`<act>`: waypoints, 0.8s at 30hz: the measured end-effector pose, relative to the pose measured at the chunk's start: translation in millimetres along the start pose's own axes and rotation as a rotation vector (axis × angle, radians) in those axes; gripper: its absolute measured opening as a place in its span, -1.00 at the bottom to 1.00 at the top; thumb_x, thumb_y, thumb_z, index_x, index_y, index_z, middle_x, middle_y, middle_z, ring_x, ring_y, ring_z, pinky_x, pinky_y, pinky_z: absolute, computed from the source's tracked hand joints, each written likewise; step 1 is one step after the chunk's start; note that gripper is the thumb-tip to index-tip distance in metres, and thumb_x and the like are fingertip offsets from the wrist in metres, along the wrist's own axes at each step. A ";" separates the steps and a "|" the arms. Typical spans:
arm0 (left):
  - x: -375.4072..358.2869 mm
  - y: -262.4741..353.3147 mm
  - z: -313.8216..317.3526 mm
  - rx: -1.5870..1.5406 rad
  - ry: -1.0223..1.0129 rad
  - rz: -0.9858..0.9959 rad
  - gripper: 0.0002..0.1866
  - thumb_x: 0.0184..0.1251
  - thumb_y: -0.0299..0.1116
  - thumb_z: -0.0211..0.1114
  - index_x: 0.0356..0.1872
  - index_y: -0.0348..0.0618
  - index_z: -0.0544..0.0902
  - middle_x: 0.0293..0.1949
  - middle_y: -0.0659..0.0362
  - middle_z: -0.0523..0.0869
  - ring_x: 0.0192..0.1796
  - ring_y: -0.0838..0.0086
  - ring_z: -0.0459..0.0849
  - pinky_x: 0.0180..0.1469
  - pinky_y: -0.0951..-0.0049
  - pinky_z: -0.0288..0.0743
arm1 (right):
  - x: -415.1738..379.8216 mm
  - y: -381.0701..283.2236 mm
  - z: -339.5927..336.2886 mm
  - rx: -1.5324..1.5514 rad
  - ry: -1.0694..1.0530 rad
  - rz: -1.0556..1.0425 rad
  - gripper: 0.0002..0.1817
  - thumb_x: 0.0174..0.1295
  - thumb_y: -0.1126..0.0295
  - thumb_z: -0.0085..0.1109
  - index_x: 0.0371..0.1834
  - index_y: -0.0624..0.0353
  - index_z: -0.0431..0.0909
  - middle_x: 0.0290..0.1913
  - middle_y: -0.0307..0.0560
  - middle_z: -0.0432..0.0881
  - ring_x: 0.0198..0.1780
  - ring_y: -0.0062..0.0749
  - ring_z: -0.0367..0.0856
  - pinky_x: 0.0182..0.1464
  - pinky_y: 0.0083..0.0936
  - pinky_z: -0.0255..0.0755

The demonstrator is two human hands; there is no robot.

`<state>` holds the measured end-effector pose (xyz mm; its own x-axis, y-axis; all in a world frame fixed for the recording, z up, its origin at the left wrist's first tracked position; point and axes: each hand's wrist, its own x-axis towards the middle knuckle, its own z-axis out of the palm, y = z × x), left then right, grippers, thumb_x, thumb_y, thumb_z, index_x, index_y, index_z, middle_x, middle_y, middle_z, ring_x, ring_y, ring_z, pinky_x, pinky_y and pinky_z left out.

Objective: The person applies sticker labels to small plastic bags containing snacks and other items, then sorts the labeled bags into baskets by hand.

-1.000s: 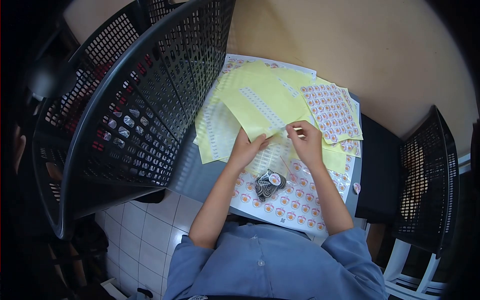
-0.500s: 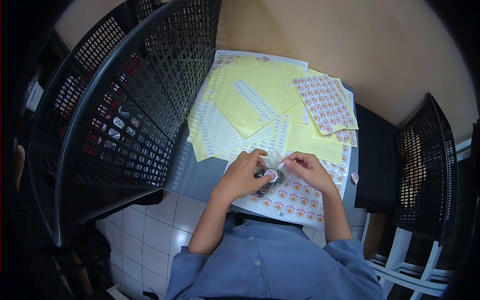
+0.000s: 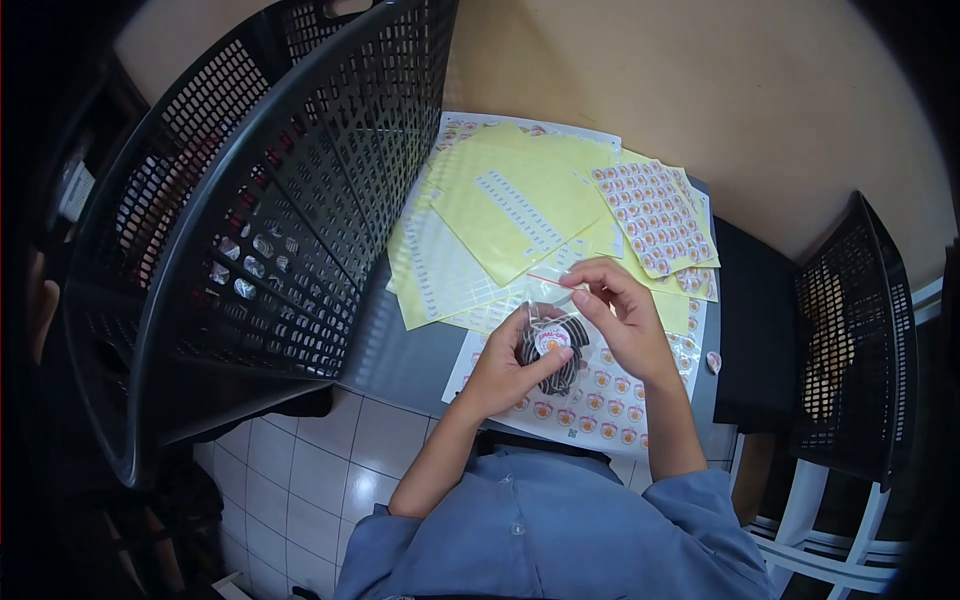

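Note:
A clear zip bag (image 3: 540,298) with a red line across its top holds dark, white-striped coiled pieces (image 3: 568,378); their exact kind I cannot make out. On its front sits a round white sticker (image 3: 552,341) with an orange and red print. My left hand (image 3: 500,375) is closed around the lower left of the bag, thumb over the front by the sticker. The fingers of my right hand (image 3: 625,315) pinch the bag's upper right edge near the red line. Under both hands lies a printed sticker sheet (image 3: 605,412) with rows of round stickers.
Yellow backing sheets (image 3: 520,210) overlap at the back of the grey table (image 3: 365,345). Another sticker sheet (image 3: 655,215) lies at the back right. A loose sticker (image 3: 713,362) is near the right edge. Black perforated baskets stand left (image 3: 270,220) and right (image 3: 865,340).
The bag now stands more upright and faces me, with its sticker in plain view. My right hand has moved up and right to the bag's top edge.

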<state>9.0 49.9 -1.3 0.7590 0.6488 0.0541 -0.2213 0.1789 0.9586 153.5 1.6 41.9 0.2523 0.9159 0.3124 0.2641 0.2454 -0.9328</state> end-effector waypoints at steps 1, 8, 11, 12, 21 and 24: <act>-0.3 -2.6 -0.1 0.025 0.051 0.053 -0.63 0.06 -0.47 0.23 -0.10 -0.29 0.34 -0.23 0.12 0.51 -0.16 0.53 0.50 -0.14 0.55 0.40 | 0.7 -2.6 2.8 0.001 -0.004 -0.002 -0.84 0.05 0.41 0.12 -0.33 0.25 0.50 -0.41 -0.22 0.47 -0.43 -0.67 0.38 -0.40 -0.80 0.18; -2.7 0.2 6.5 0.297 0.215 0.180 -0.59 0.03 -0.49 0.24 -0.07 -0.30 0.32 -0.20 0.03 0.54 -0.17 0.43 0.55 -0.17 0.49 0.44 | -13.4 -15.5 41.9 -0.467 0.517 -0.430 -0.85 -0.28 0.59 0.28 -0.57 0.21 0.54 -0.53 -0.15 0.44 -0.54 -0.46 0.42 -0.53 -0.63 0.32; -5.2 9.1 11.5 0.400 0.264 0.336 -0.55 0.02 -0.51 0.22 -0.03 -0.30 0.29 -0.19 -0.03 0.53 -0.15 0.33 0.57 -0.18 0.46 0.45 | -17.5 -15.5 57.6 -0.615 0.555 -0.704 -0.85 -0.31 0.57 0.30 -0.61 0.18 0.54 -0.59 -0.23 0.45 -0.56 -0.46 0.47 -0.58 -0.62 0.35; -5.8 11.3 12.9 0.458 0.282 0.399 -0.59 0.07 -0.50 0.16 -0.04 -0.28 0.27 -0.16 -0.04 0.54 -0.14 0.30 0.57 -0.16 0.45 0.46 | -16.5 -15.5 60.5 -0.614 0.556 -0.702 -0.85 -0.31 0.57 0.30 -0.61 0.18 0.54 -0.59 -0.23 0.45 -0.56 -0.46 0.47 -0.58 -0.62 0.35; -11.9 8.4 14.0 0.591 0.329 0.504 -0.60 0.15 -0.43 0.12 -0.01 -0.25 0.22 -0.11 -0.03 0.53 -0.11 0.25 0.57 -0.11 0.41 0.46 | -11.9 -14.5 69.7 -0.568 0.605 -0.767 -0.86 -0.31 0.57 0.30 -0.63 0.19 0.53 -0.56 -0.21 0.47 -0.48 -0.44 0.56 -0.50 -0.64 0.45; -10.9 8.6 14.1 0.608 0.333 0.533 -0.58 0.15 -0.41 0.13 0.00 -0.26 0.21 -0.11 -0.03 0.53 -0.11 0.26 0.57 -0.11 0.41 0.46 | -10.7 -15.2 69.2 -0.566 0.584 -0.771 -0.86 -0.30 0.57 0.30 -0.63 0.20 0.53 -0.55 -0.20 0.47 -0.48 -0.43 0.55 -0.50 -0.63 0.45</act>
<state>7.5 34.0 10.3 0.4077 0.7335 0.5438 -0.0588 -0.5732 0.8173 82.3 10.1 40.3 0.1977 0.2552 0.9465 0.8861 0.3663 -0.2839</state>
